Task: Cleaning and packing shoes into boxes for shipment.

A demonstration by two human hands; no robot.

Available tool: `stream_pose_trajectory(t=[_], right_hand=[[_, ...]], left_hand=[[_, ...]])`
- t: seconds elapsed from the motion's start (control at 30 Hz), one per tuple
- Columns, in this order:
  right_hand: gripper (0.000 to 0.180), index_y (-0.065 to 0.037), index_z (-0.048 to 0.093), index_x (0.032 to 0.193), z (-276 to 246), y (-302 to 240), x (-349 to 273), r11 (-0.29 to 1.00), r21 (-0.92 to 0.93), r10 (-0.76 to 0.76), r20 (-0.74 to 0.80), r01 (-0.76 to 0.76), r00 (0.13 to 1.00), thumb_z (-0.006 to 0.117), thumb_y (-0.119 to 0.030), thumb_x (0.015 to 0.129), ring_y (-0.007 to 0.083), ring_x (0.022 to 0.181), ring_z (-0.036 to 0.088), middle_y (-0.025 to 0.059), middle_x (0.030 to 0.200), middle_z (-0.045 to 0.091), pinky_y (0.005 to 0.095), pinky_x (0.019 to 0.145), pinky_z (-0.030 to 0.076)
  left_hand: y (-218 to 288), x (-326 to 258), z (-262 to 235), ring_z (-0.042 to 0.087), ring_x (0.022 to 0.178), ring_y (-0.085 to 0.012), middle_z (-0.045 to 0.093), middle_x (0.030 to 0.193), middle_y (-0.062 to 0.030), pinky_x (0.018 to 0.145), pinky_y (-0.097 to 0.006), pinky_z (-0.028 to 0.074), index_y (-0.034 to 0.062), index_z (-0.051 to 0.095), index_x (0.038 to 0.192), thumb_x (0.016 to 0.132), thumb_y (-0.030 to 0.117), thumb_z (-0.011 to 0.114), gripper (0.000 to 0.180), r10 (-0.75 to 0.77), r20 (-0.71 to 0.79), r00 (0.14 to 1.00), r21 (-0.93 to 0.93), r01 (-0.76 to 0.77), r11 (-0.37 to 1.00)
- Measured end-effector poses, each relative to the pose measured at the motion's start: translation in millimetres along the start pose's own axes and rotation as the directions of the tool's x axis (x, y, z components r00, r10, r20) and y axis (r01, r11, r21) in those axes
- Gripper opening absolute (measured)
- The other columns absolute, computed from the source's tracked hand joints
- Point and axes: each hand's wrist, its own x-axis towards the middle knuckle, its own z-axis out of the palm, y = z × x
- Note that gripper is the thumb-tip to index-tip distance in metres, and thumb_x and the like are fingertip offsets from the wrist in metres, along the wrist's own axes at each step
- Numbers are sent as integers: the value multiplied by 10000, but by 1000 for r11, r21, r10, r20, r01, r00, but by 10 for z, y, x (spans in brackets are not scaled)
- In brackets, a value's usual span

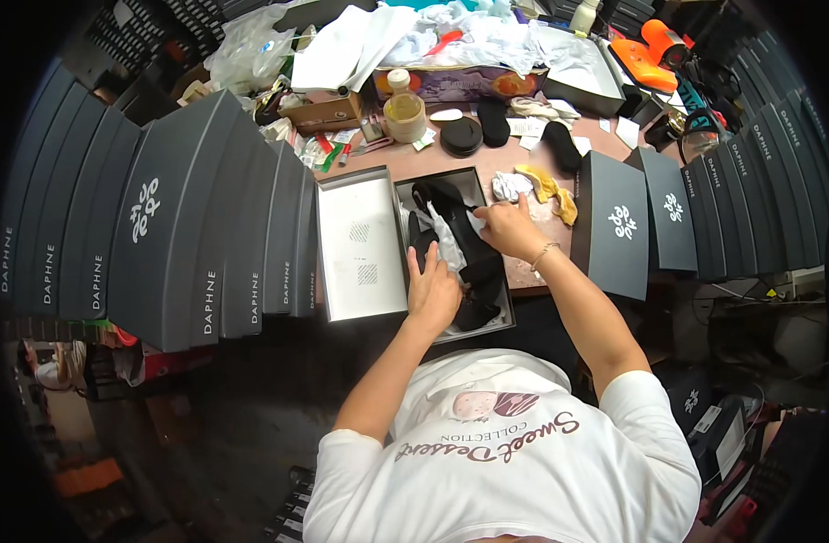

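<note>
Black footwear (476,249) lies in the open box (437,174), between the fingers of both hands. I see the left hand's (435,294) fingers spread beside white paper (448,242); whether the right hand (514,228) pinches any, I cannot tell. Dragging sideways could tear or bunch that sheet.

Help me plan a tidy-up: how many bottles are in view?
2: a squat bottle beyond the open box, a pale bottle, upper right; others may be hidden.

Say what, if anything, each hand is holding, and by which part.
Cannot be told: the left hand and right hand reach into the open box, over black contents, with no clear grip.
</note>
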Motion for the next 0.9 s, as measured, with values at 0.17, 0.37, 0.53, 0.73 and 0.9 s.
stream_pose_trajectory(t=[0.17, 0.37, 0.53, 0.73, 0.9], right_hand=[[258, -76, 671, 984, 454, -135, -26, 988, -148, 33, -128, -52, 991, 620, -213, 773, 381, 1166, 492, 134, 904, 684, 713, 1011, 158], [311, -64, 656, 1063, 31, -81, -254, 859, 512, 171, -281, -4, 944, 667, -170, 771, 281, 1122, 519, 133, 948, 667, 549, 1028, 270], [329, 4, 617, 1126, -503, -165, -384, 447, 873, 58, -248, 197, 967, 667, -148, 839, 167, 850, 646, 115, 1008, 686, 292, 772, 503], [220, 1, 641, 1069, -318, -253, -359, 614, 723, 44, -432, 317, 901, 623, -89, 870, 247, 897, 643, 137, 977, 664, 318, 802, 496], [203, 9, 631, 1059, -818, 308, -44, 633, 751, 133, -344, 188, 929, 604, -91, 885, 141, 820, 629, 101, 925, 661, 264, 712, 498]], left_hand=[[-5, -19, -41, 529, 1109, -288, 592, 1047, -129, 1082, -592, 201, 37, 620, 858, 706, 127, 676, 185, 8, -288, 958, -342, -111, 933], [-34, 10, 51, 575, 997, -311, 616, 1021, -135, 1069, -519, 291, 7, 618, 881, 818, 134, 626, 142, -137, -350, 927, -480, -52, 876], [73, 69, -371, 537, 1146, -261, 519, 1269, -158, 991, -371, 412, -13, 485, 1251, 916, 307, 605, 478, -356, -101, 929, -989, -132, -63], [202, 215, -401, 636, 973, -254, 603, 1096, -140, 881, -397, 522, 22, 416, 1314, 948, 276, 548, 465, -287, 299, 910, -790, 67, -610], [-165, 95, -189, 601, 1021, -301, 615, 980, -150, 885, -433, 509, 9, 339, 1367, 939, 254, 551, 537, -178, 296, 939, -768, 123, -628]])
